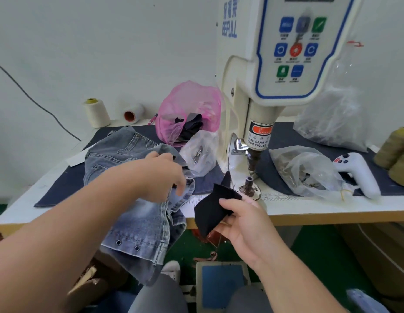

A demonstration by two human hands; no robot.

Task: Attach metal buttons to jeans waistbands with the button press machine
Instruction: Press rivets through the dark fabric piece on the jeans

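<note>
Two bare hands were at work at the bench when I looked. The left hand [164,177] reached over a pair of grey-blue washed jeans [137,213], fingers curled down into the bunched denim and gripping it near the waistband. The jeans lay partly on the white worktable [332,210] and partly hung over its front edge, with two metal eyelets showing on the hanging portion. The right hand [244,222] pinched a scrap of black fabric [213,210] between thumb and fingers, held just in front of the table edge and close to the lower die [249,184] of the button press machine [271,64]. The scrap's upper corner stood just beside the die; whether it touched could not be told. The machine's punch [255,157] stood apart above the die. A clear bag of metal hardware [199,154] sat left of the machine, touching the jeans, and a second clear bag [307,172] sat to its right. A pink plastic bag [189,109] holding dark scraps stood behind. A white handheld controller [356,172] lay on the dark denim mat [61,188], and two thread cones [97,112] stood at the wall
</note>
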